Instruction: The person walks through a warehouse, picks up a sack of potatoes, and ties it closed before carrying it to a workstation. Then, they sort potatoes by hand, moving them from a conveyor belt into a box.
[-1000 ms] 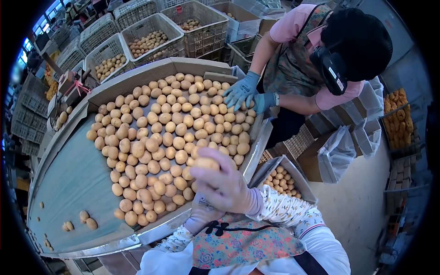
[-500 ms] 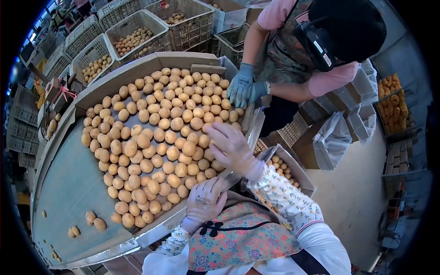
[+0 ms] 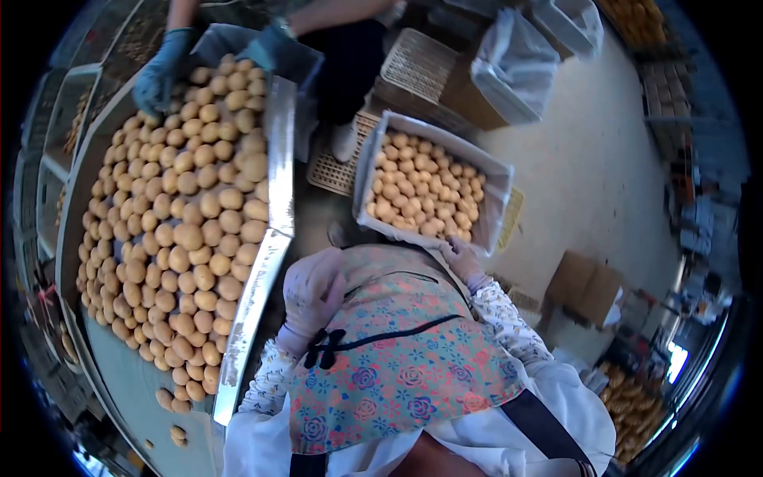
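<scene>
Many round, tan potatoes (image 3: pixel 191 236) cover the sorting table (image 3: pixel 278 183) on the left. My left hand (image 3: pixel 310 294), in a pale glove, is raised beside the table's metal edge, its fingers curled; whether anything is inside cannot be seen. To the right, a lined box (image 3: pixel 502 179) full of potatoes stands low in front of me. My right hand (image 3: pixel 462 264), also gloved, is at the box's near edge, close to the potatoes; its fingers are bent and partly hidden.
A co-worker's blue-gloved hands (image 3: pixel 163 75) are at the table's far end. Beyond the box are a plastic crate (image 3: pixel 420 63) and a bag-lined carton (image 3: pixel 517 67). A brown carton (image 3: pixel 584 286) is at the right.
The view has swung right and down, towards the box. My right hand has left the potatoes on the table for the box's edge. My left hand has curled beside the table.
</scene>
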Demonstrator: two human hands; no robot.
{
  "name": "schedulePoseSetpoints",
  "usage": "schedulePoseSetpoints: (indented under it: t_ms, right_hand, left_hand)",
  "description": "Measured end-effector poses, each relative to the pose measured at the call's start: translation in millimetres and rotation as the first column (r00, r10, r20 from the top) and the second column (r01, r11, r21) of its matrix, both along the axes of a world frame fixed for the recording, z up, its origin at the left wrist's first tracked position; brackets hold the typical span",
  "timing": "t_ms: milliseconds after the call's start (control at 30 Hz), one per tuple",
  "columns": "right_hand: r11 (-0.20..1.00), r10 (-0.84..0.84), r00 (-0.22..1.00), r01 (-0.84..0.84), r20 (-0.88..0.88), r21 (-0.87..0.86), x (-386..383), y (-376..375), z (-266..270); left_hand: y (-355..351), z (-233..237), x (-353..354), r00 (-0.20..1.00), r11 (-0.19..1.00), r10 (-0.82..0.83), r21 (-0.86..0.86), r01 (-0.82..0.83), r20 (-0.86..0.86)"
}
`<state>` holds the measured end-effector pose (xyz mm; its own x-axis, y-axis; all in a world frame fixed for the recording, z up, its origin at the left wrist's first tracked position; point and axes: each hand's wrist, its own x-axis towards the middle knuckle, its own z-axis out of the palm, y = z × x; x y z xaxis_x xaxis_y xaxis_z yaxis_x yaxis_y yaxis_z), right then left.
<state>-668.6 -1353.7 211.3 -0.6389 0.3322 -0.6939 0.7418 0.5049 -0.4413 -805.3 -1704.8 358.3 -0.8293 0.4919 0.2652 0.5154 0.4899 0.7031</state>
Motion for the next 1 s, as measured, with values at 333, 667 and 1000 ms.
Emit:
schedulePoseSetpoints:
  t_ms: [333, 667, 1000]
  right_hand:
    - [0.669, -0.739, 0.632, 0.728, 0.234, 0.148, 129.4, 134.2, -132.2]
    - [0.07, -0.636, 0.235, 0.966, 0.735, -0.248, 94.6, 137.5, -129.3]
    - [0.2, -0.887, 0.306, 0.93, 0.347, -0.308, -18.2, 182.1, -47.5]
  left_hand:
    - [89.3, -182.9, 7.3, 0.333, 0.888, 0.457, -0.448, -0.11, 0.825]
    - [158.0, -266.8, -3.9, -0.304, 0.7, 0.315, -0.437, -0.566, 0.899]
    - [204.4, -192.0, -118.4, -0.043, 0.898, 0.147, -0.152, -0.413, 0.988]
